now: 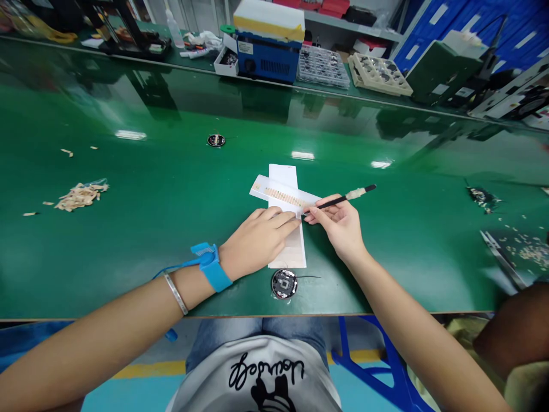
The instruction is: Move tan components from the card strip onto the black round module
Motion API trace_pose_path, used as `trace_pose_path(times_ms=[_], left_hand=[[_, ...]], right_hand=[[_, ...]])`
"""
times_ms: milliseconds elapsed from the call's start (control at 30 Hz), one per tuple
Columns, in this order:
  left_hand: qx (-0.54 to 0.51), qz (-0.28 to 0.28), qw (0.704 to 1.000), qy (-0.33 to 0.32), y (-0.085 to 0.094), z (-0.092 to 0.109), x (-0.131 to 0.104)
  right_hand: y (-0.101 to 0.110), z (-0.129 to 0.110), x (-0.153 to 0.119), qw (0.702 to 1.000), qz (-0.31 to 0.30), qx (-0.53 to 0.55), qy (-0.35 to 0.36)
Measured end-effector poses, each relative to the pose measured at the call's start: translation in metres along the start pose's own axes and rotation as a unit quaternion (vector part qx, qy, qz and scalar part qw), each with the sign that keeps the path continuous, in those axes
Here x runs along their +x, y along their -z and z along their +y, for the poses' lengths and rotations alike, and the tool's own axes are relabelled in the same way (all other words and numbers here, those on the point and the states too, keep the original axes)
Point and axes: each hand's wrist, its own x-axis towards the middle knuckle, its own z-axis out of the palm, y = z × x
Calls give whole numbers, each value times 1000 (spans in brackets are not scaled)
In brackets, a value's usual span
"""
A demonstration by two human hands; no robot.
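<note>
The left hand [257, 243] lies flat, palm down, on a white paper sheet [288, 229] near the front edge of the green tabletop [150, 217]. Its fingers are extended and held together, pressing on the sheet and touching the near end of a white strip [283, 196]. The strip lies diagonally across the sheet and carries a row of small tan pieces. A blue wrist strap [211, 266] and a metal bangle [175, 293] sit on the left wrist.

The right hand [338, 226] is closed on a thin black tool [343, 200], pinched between thumb and fingers. The tool tip meets the right end of the strip, just beside the left fingertips. The far end of the tool, wrapped in pale tape, points toward the right rear.

A round circuit board [283, 284] lies at the front edge, just in front of the sheet. A second round part [216, 140] lies well apart toward the rear. A pile of tan scraps [81, 195] lies toward the left edge. A blue machine [268, 54] and parts trays [377, 73] stand along the rear edge.
</note>
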Motion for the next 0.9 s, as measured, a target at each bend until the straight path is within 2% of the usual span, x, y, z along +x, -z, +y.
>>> trace_pose_path(times_ms=[100,167,300,433,700,900], left_hand=[[-24,7,1000,-1,7,2,-3],[-50,27,998,31,15,13,-10],[-62,35,989,129,22,53,-33],[-38,43,986,158,10,84,-51],[-122,104,970,185,-6,96,-62],[-155,162,953,205,-10,98,-64]], right_hand=[[5,-4,-1,999,18,29,-6],[9,-11,-4,998,27,48,-10],[18,-29,-20,998,29,53,-4],[18,-35,-52,998,56,27,19],[-11,-22,-125,989,141,-1,38],[-33,-18,-146,977,196,-6,83]])
